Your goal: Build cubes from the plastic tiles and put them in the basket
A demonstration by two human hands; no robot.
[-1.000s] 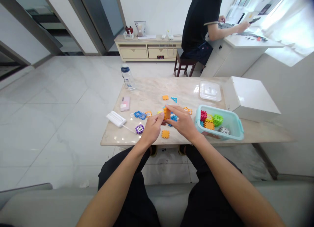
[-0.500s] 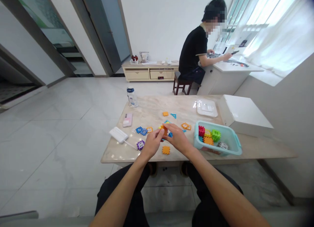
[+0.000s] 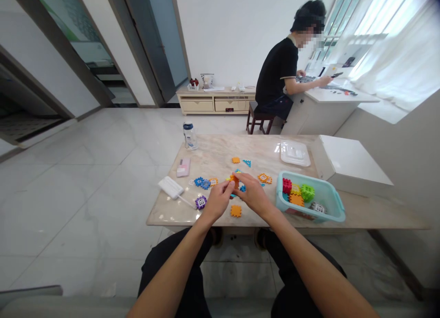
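Note:
Both my hands meet over the marble table (image 3: 220, 153) and pinch one orange toy block piece (image 3: 234, 179) between their fingertips. My left hand (image 3: 216, 200) grips it from the left, my right hand (image 3: 252, 193) from the right. A flat orange piece (image 3: 235, 211) lies just below my hands. Blue pieces (image 3: 202, 182) and a purple cube (image 3: 200, 202) lie to the left. More orange and blue pieces (image 3: 264, 177) lie behind my right hand. A turquoise bin (image 3: 330, 204) at the right holds red, green and orange cubes.
A white box (image 3: 354, 164) and a clear lid (image 3: 294, 153) sit at the table's right back. A water bottle (image 3: 189, 135), a pink card (image 3: 183, 167) and a white power strip (image 3: 170, 187) are at the left. Another person sits at a white desk (image 3: 333, 98) behind.
The head camera has tilted up, so the table sits lower in view and the seated person shows fully. My hands stay together on the orange piece.

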